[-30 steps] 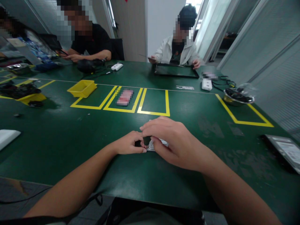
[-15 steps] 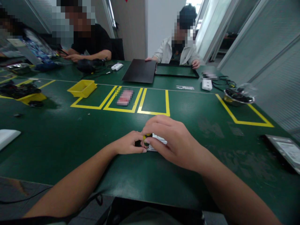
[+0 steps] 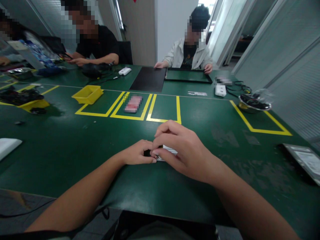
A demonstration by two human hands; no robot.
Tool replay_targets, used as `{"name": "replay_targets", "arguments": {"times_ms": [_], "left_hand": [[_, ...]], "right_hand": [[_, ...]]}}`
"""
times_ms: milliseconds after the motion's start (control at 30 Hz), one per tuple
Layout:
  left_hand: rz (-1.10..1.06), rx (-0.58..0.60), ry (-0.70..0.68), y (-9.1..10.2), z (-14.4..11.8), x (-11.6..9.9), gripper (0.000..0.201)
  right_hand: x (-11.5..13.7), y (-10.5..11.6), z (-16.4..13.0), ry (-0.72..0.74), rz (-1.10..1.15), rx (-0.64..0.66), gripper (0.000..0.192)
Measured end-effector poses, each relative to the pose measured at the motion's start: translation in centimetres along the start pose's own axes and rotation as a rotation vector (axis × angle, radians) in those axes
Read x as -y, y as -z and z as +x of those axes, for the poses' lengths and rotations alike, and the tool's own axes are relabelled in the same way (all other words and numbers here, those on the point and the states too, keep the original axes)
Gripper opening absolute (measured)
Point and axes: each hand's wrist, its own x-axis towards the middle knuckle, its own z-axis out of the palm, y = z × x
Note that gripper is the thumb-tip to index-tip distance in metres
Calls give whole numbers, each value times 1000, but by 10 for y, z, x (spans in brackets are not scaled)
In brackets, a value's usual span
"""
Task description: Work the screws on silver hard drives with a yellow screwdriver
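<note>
My left hand and right hand pinch a small silvery part on the surface; fine fingertip fitting looks underway.

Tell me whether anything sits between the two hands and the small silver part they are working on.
Nothing visible does. The left hand and right hand both touch the silver part directly on the green table, fingers covering most of it.

Both hands meet at table centre, left hand touching right hand, small part under them. Taped boxes behind. Bin behind-left, bowl far right, panel beyond boxes.
</note>
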Motion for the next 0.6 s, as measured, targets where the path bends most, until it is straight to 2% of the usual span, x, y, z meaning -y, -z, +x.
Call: {"name": "replay_targets", "arguments": {"times_ms": [200, 400, 600], "left_hand": [[56, -51, 9, -2, -1, 2, 24], [-3, -28, -24, 0, 2, 1, 18], [-32, -16, 18, 1, 2, -2, 17]], "right_hand": [[-2, -1, -1, 17, 39, -6, 16], [-3, -1, -1, 67, 41, -18, 23], [-3, 0, -1, 100, 93, 12, 29]]}}
